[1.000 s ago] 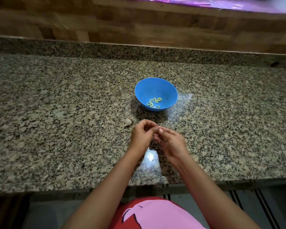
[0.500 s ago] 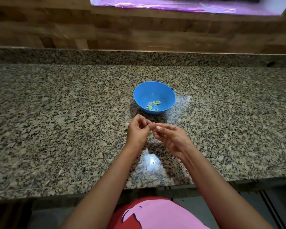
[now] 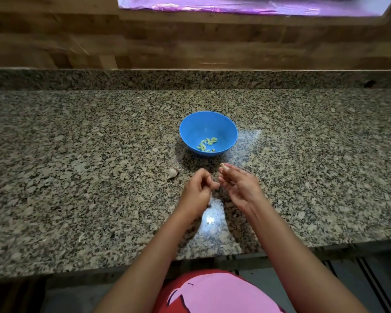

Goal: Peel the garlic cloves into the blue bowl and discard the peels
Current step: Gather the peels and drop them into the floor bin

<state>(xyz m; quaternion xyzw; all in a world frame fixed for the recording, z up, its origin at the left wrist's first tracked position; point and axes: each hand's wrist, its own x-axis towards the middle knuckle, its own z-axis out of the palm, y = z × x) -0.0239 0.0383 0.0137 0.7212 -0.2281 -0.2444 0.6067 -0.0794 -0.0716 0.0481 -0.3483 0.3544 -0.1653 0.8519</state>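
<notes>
Granite counter [image 3: 77, 177] spreads under both hands, and a wooden wall [image 3: 190, 46] rises well beyond them. The left hand [image 3: 195, 190] has its fingers curled in towards the palm; I cannot tell whether anything is held there. Just beside it, with the fingertips almost meeting, the right hand [image 3: 239, 186] is half open and pinches a small pale clove [image 3: 222, 165] between thumb and forefinger, the other fingers relaxed. The blue bowl [image 3: 190, 125] stands on the counter just beyond the hands, with several peeled cloves [image 3: 207, 144] lying at its bottom. An unpeeled clove [image 3: 172, 173] lies on the counter just left of and beyond the left hand.
</notes>
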